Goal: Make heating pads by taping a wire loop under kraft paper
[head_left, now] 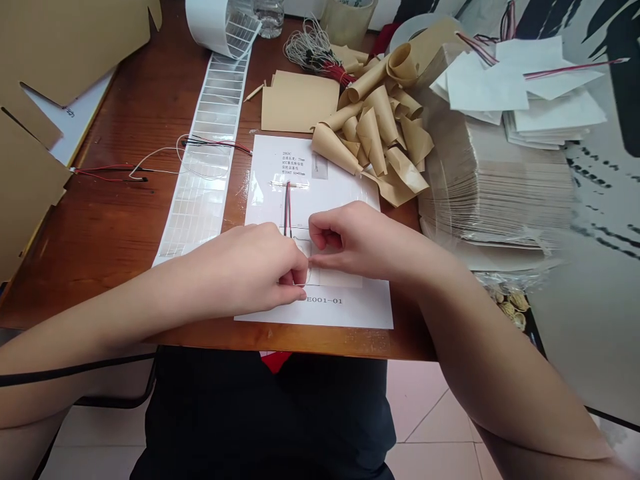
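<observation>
A white printed sheet (265, 300) lies at the table's front edge under both hands. Above its middle, my left hand (270, 267) is closed with fingertips pressed together; whatever is in them is too small or hidden to name. My right hand (350, 237) faces it, thumb and fingers closed in a pinch, almost touching the left fingertips. Something thin and pale shows between the two hands, but its kind is unclear. Red and black wires (288, 207) run down the sheet toward my left hand, their lower ends partly covered. A pale, thin square (340, 277) lies beneath my right hand.
A label strip (205, 153) unrolls from a label roll (210, 27) on the left, with loose wires (115, 173) nearby. Behind are brown paper sheets (300, 103), rolled brown pieces (383, 120) and bundled wires (313, 50). A tall card stack (520, 180) stands right; cardboard (65, 40) stands left.
</observation>
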### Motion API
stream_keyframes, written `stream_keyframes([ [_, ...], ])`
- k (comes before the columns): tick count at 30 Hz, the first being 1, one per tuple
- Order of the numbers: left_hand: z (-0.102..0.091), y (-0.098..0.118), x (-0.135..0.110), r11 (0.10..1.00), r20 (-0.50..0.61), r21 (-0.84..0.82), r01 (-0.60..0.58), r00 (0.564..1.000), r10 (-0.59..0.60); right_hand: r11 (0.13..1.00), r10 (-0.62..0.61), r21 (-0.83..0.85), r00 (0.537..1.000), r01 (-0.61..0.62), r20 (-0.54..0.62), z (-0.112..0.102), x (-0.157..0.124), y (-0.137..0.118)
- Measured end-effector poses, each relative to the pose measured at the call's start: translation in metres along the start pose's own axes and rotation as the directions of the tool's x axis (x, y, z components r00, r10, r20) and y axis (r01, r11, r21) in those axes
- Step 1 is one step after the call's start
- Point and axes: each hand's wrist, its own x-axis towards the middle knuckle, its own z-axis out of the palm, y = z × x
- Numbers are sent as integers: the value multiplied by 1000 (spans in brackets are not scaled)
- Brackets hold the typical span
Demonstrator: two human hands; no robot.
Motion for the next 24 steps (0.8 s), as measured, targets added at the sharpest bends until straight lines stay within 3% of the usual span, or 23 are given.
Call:
stream_keyframes([
  [15,2,0,1,997,-92,16,70,993,-68,998,51,-26,998,-50,47,0,-3,-3],
  [24,3,1,4,999,-62,11,53,997,-52,998,20,-53,999,-18,46,2,-5,-5],
])
